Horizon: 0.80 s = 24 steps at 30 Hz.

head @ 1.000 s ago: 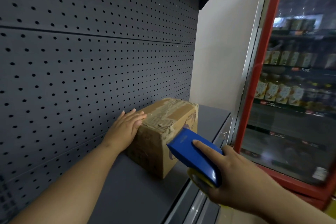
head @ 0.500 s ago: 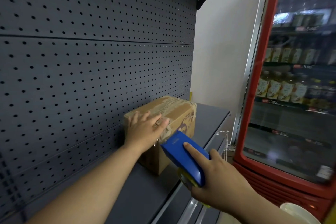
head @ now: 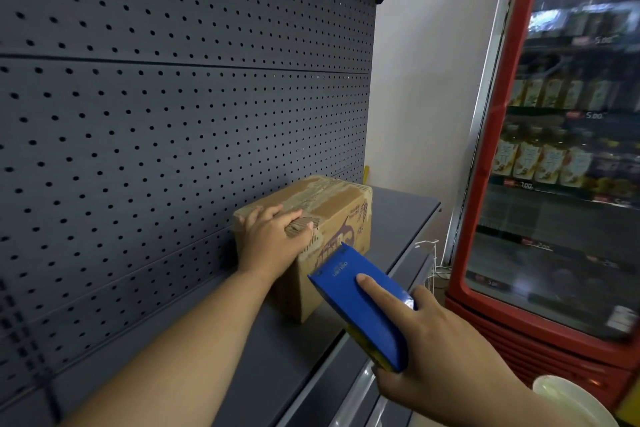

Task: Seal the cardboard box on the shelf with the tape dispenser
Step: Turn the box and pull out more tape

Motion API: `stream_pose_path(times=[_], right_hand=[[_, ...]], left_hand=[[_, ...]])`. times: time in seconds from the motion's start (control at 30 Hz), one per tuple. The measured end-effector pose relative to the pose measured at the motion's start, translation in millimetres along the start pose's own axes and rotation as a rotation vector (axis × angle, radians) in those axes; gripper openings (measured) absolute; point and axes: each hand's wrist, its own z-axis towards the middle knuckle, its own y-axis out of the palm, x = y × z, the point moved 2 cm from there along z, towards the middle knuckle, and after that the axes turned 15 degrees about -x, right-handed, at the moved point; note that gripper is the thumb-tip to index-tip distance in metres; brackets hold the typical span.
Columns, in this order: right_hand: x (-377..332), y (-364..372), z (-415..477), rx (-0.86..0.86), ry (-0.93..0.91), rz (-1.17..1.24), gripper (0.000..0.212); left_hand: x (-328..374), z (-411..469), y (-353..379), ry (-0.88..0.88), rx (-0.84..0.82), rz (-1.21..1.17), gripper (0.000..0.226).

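Sitting on the dark grey shelf (head: 398,215) against the perforated back panel (head: 173,114), the cardboard box (head: 332,215) is brown, with worn tape strips along its top and purple print on its front. The left hand (head: 273,243) lies flat and open on the box's near top corner, holding nothing. The right hand (head: 440,357) grips the blue tape dispenser (head: 360,308), forefinger stretched along its top, its front edge just beside the box's front face. To the right stands a red glass-door fridge (head: 491,184) with bottles (head: 540,159) on its shelves.
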Motion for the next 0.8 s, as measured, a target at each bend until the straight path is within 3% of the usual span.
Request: stream_pose_path(times=[0.37, 0.63, 0.73, 0.8], right_hand=[[-15, -18, 30, -0.091, 0.062, -0.066, 0.081], [-29, -53, 48, -0.127, 0.004, -0.173, 0.058], [-28, -38, 50, -0.330, -0.015, -0.172, 0.044], [-18, -17, 45, -0.321, 0.031, -0.224, 0.043]], left_hand=[[1, -3, -2, -0.125, -0.150, 0.015, 0.062], [3, -5, -5, -0.142, -0.176, 0.014, 0.061], [1, -5, -6, -0.157, -0.185, -0.010, 0.061], [-1, -5, -5, -0.154, -0.183, -0.006, 0.060]])
